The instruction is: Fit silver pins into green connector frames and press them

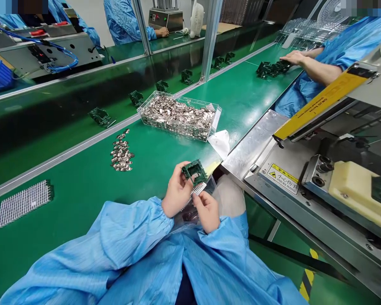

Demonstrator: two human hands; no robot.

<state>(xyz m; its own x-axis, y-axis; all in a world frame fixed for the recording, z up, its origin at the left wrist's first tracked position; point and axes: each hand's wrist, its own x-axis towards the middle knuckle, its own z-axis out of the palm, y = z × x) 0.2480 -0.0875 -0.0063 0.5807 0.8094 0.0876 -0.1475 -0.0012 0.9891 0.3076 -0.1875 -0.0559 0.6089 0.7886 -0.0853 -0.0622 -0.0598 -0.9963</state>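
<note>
Table: a smooth, glossy green sheet crossing the frame from lower left to upper right, edged by a pale metal rail (63, 160); the table (82, 173) shines under the light.
Machine: bare steel plates at the right of the frame, a flat yellow bar (324, 108) set aslant; on the machine (288, 156) sits a rounded cream block (355, 186).
Co-worker: upper right, in crinkled blue cloth, a hand (294, 57) against a cluster of dark green frames (269, 69).
Clear box: rigid, see-through and oblong, upper centre; the clear box (218, 116) is heaped with small shiny metal pieces (180, 111).
White slab: lower left, lying flat, ridged in a fine grid; the white slab (25, 203) is four-sided.
Left hand: centre; the left hand (178, 190) has its grip clamped on the green frame.
Right hand: just beside it; the right hand (208, 209) has thumb and finger pinched on the ridged strip.
Loose pile: left of centre, glinting bits; the loose pile (122, 154) is ragged.
Green frame: squarish, hollow, many-edged; the green frame (195, 171) sits at the centre, above the table's near edge.
Ridged strip: white, toothed; the ridged strip (199, 188) lies just below the green frame.
</note>
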